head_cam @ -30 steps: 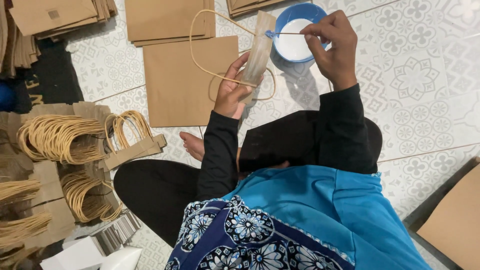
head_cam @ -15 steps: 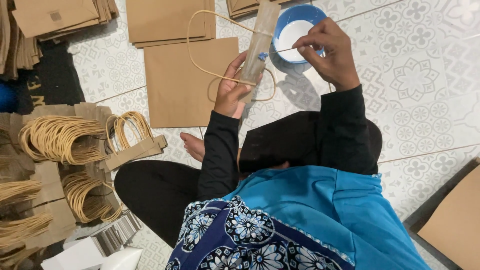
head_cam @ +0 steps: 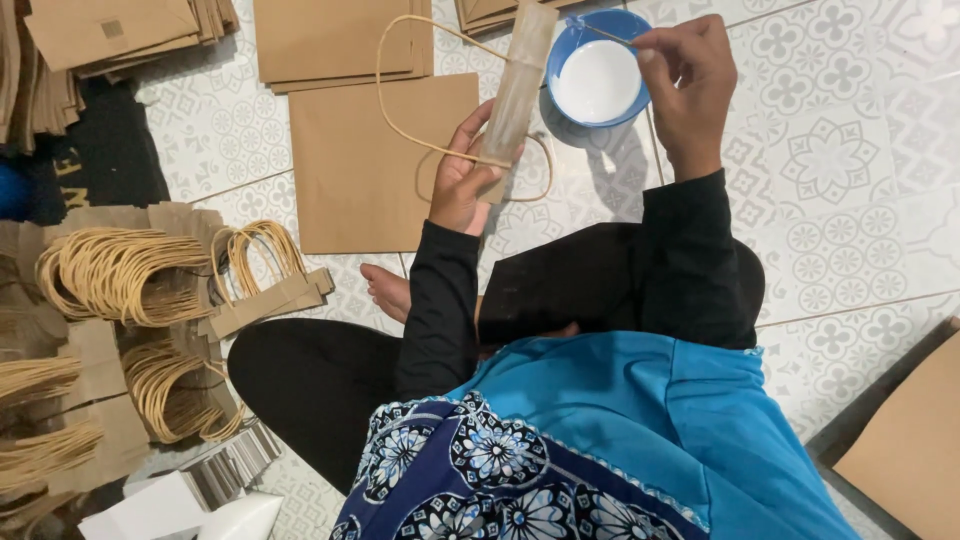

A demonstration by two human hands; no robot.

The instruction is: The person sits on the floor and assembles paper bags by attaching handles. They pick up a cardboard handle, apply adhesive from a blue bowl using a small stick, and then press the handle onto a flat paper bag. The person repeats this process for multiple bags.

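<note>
Near the top centre of the frame, your left hand [head_cam: 462,180] is gripping a brown paper strip with a looped cord handle [head_cam: 517,85], while your right hand [head_cam: 690,75] is pinching a thin stick [head_cam: 610,35] over the blue bowl of white glue [head_cam: 598,75].

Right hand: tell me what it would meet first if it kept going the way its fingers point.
The right hand points left with a thin stick, so it would probably meet the blue bowl of white paste first; depth is unclear.
</note>
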